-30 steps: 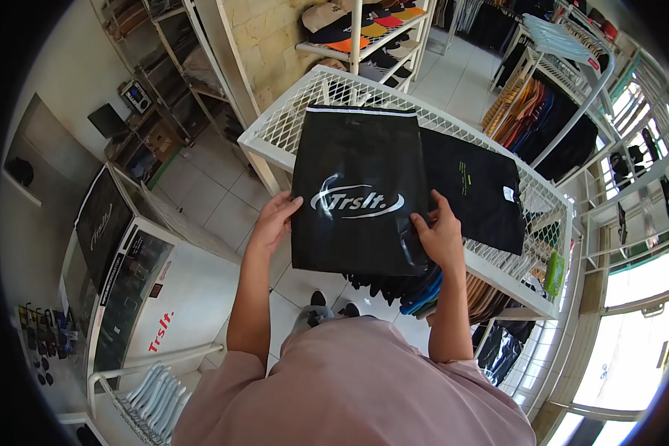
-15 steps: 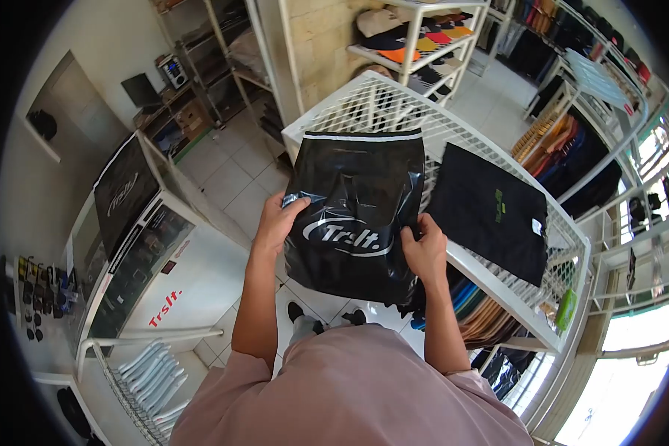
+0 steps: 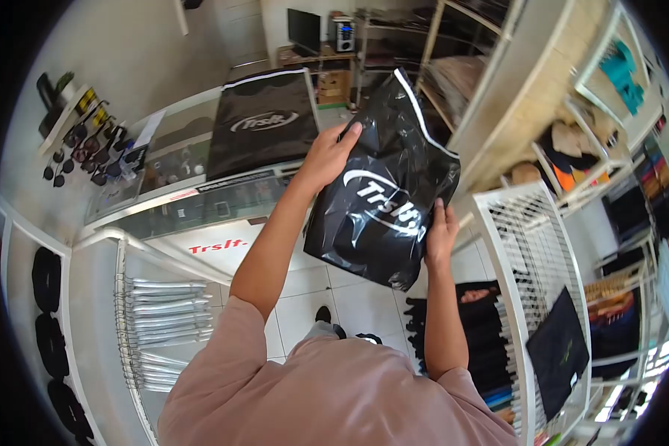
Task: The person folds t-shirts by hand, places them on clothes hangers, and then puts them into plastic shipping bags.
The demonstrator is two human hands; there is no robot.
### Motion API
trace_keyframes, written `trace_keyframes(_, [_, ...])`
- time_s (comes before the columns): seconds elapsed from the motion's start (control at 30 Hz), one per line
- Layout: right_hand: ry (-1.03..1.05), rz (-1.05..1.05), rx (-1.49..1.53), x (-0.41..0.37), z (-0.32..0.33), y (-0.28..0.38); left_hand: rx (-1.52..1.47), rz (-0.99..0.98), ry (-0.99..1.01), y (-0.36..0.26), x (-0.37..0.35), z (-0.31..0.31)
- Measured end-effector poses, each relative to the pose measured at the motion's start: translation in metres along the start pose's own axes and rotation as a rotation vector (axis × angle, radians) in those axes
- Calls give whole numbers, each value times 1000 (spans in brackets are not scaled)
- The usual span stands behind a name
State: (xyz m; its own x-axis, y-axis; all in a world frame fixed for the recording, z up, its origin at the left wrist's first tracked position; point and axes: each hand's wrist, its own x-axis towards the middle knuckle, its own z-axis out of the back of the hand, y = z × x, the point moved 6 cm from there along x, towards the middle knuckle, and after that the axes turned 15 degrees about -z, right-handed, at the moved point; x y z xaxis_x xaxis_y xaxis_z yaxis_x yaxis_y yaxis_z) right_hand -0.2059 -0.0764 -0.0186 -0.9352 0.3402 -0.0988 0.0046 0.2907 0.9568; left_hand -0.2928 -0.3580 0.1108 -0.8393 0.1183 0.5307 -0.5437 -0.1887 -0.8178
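Between my hands I hold up a glossy black plastic bag (image 3: 379, 186) with a white "Trslt." logo and a white strip along its top edge. My left hand (image 3: 328, 157) grips the bag's left edge, thumb on its front. On the right edge, my right hand (image 3: 441, 232) pinches the plastic, its fingertips at the front. The bag is tilted and looks bulged; its contents, if any, are hidden. A similar black bag (image 3: 264, 123) lies flat on the glass display counter (image 3: 167, 167), to the left and beyond my left hand.
On my right stands a white mesh-topped rack (image 3: 531, 230) with a folded black garment (image 3: 561, 355) on it. Clothes (image 3: 464, 320) hang beneath. White hangers (image 3: 167, 316) are on a rail to my left. Sunglasses (image 3: 89, 145) stand by the counter's far left end.
My view has turned left, toward the glass counter. Both hands have carried the bag that way, away from the mesh rack, and it now tilts. The folded black garment stays on the rack.
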Motion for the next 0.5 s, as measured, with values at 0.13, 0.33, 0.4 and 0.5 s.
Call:
trace_keyframes(0.13, [62,75,-152,51,-107,45,-115,71,-123,24,42,94])
trace_keyframes(0.33, [126,250,-398,136,-255,73,-40,105,-302,92,79,223])
trace_keyframes(0.4, [144,295,-398,164,-301,69,-82,195,-370,109,83,255])
trace_keyframes(0.5, [210,188,-437,211,-356,38,-101,335,-440,160,89,302])
